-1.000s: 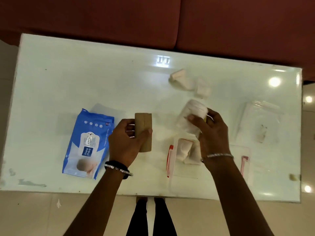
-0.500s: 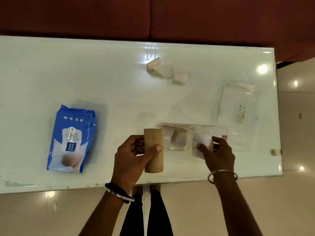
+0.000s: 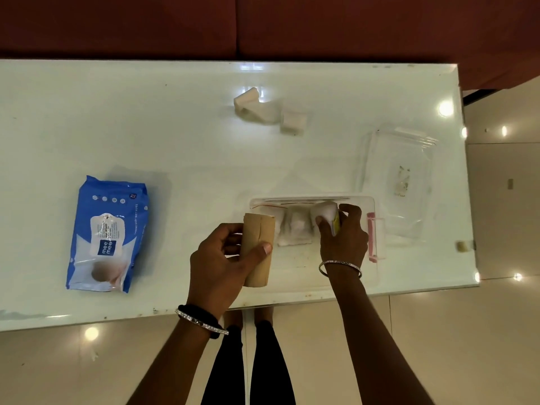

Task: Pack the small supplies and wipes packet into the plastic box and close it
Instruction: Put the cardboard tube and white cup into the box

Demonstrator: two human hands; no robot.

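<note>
A clear plastic box point(image 3: 371, 206) with a pink latch lies open near the table's front edge. Inside it sit white wrapped supplies point(image 3: 293, 229). My right hand point(image 3: 343, 238) is inside the box, closed on a white roll point(image 3: 324, 213) with a yellow label. My left hand point(image 3: 219, 264) grips a brown cardboard tube point(image 3: 258, 229) just left of the box. The blue wipes packet point(image 3: 106, 232) lies flat on the table at the left. Two white pieces point(image 3: 268, 111) of supplies lie farther back in the middle.
The clear lid point(image 3: 400, 159) of the box rests on the white glossy table point(image 3: 146, 127) at the right, beyond the box. A red-brown sofa point(image 3: 263, 24) runs along the table's far side. My legs and tiled floor point(image 3: 438, 346) show below the front edge.
My right hand has lowered the white roll into the box. My left hand still holds the tube beside the box. The view has shifted, so the table appears lower and nearer.
</note>
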